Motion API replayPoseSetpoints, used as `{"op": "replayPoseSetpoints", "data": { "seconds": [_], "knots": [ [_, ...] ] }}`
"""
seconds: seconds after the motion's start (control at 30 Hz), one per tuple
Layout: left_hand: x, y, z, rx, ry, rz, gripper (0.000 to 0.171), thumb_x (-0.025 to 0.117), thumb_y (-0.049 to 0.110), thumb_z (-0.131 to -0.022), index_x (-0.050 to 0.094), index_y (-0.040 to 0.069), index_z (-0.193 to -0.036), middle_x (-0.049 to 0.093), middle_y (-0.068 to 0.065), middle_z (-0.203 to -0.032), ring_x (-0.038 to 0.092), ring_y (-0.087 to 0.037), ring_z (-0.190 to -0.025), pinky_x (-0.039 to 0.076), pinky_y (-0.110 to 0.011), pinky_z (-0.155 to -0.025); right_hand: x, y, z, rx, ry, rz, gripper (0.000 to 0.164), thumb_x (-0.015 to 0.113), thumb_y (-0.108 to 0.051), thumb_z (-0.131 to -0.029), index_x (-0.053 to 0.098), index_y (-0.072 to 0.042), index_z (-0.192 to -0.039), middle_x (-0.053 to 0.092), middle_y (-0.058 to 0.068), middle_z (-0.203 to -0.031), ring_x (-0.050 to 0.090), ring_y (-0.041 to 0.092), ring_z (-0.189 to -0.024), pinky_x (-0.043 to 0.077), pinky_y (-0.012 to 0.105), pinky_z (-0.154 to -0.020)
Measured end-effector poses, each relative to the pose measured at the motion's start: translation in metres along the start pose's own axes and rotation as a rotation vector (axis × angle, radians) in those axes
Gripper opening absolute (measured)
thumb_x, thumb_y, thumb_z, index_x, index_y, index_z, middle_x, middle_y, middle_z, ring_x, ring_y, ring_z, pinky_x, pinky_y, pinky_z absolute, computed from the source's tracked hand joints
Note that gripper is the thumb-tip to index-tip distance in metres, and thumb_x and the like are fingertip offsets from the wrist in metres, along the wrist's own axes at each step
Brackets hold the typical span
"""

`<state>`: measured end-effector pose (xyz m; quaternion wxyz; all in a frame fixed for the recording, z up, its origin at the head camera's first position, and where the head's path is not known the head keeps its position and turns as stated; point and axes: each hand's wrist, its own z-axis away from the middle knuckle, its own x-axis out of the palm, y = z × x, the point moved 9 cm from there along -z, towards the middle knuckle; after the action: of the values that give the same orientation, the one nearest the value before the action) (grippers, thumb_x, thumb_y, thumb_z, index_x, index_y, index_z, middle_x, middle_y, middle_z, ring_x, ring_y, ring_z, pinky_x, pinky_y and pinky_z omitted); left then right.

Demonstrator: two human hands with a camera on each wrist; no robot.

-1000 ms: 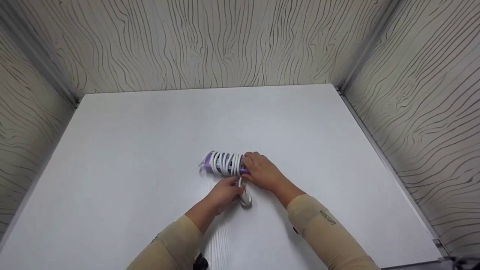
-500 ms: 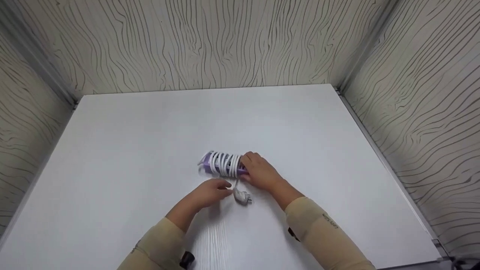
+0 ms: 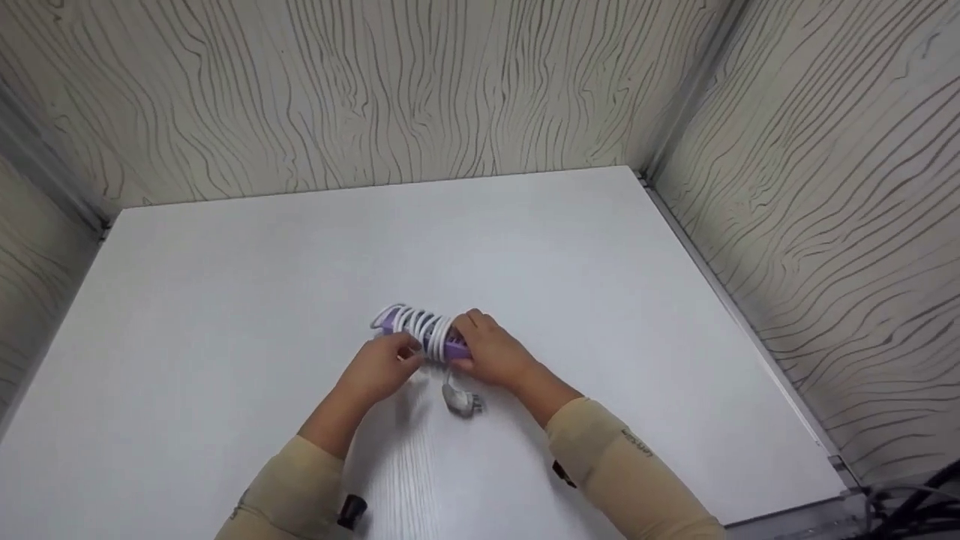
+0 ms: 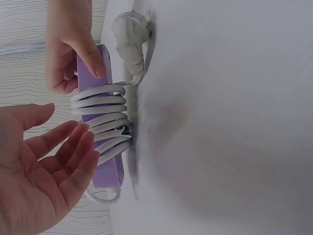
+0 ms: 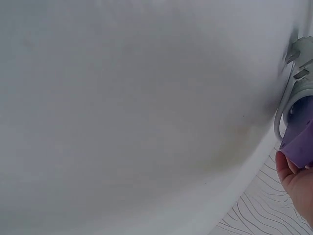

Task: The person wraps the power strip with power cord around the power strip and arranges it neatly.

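A purple power strip [image 3: 457, 349] has its white cord [image 3: 415, 322] wound around it in several loops. My right hand [image 3: 496, 354] grips the strip's right end, thumb on the near side, as the left wrist view also shows. Fingers relaxed and slightly bent, my left hand [image 4: 39, 171] is at the near side of the loops and overlaps them in that view; nothing is held in it. From the loops the cord's short end leads to a white plug [image 3: 461, 401] in front of the strip. In the right wrist view only the strip's purple end [image 5: 299, 147] and part of the plug show.
The white tabletop [image 3: 262, 277] spreads around the strip on all sides. Wood-patterned panels [image 3: 375, 90] rise behind it and at both sides. Dark cables [image 3: 919, 502] hang at the front right corner.
My left hand has let go of the plug, drawn back, then moved up to the strip's left part. The plug now points right. My right hand keeps its grip; the head view has shifted slightly.
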<state>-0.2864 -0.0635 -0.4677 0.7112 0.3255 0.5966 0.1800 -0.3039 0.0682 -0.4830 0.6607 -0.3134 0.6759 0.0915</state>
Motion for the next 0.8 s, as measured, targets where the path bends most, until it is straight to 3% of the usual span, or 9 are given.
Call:
{"op": "replayPoseSetpoints", "data": {
  "seconds": [0.13, 0.4, 0.8],
  "knots": [
    [-0.001, -0.002, 0.003, 0.0, 0.01, 0.0, 0.013, 0.062, 0.019, -0.085, 0.064, 0.008, -0.092, 0.062, -0.002, -0.083, 0.056, -0.016, -0.073, 0.046, -0.035, -0.067, 0.002, -0.005, -0.001, -0.016, 0.009, -0.031, 0.045, 0.068, -0.025, -0.081, 0.043, -0.011, -0.116, 0.045, 0.008, -0.11, 0.049, 0.02, -0.1, 0.043, 0.034, -0.088],
    [-0.002, 0.007, -0.003, 0.017, 0.026, -0.001, 0.014, 0.062, 0.021, -0.086, 0.064, 0.009, -0.094, 0.063, -0.002, -0.086, 0.057, -0.018, -0.079, 0.047, -0.036, -0.07, -0.008, 0.005, 0.004, 0.052, 0.065, -0.062, 0.046, 0.07, -0.027, -0.079, 0.044, -0.012, -0.114, 0.043, 0.008, -0.111, 0.049, 0.022, -0.102, 0.044, 0.037, -0.088],
    [-0.001, 0.006, -0.001, 0.009, 0.009, -0.01, 0.013, 0.061, 0.022, -0.087, 0.063, 0.011, -0.094, 0.063, -0.003, -0.088, 0.057, -0.017, -0.079, 0.047, -0.035, -0.07, -0.008, 0.007, 0.002, 0.061, 0.057, -0.06, 0.049, 0.071, -0.029, -0.078, 0.046, -0.012, -0.116, 0.046, 0.007, -0.11, 0.05, 0.021, -0.101, 0.044, 0.036, -0.088]
  ]
}}
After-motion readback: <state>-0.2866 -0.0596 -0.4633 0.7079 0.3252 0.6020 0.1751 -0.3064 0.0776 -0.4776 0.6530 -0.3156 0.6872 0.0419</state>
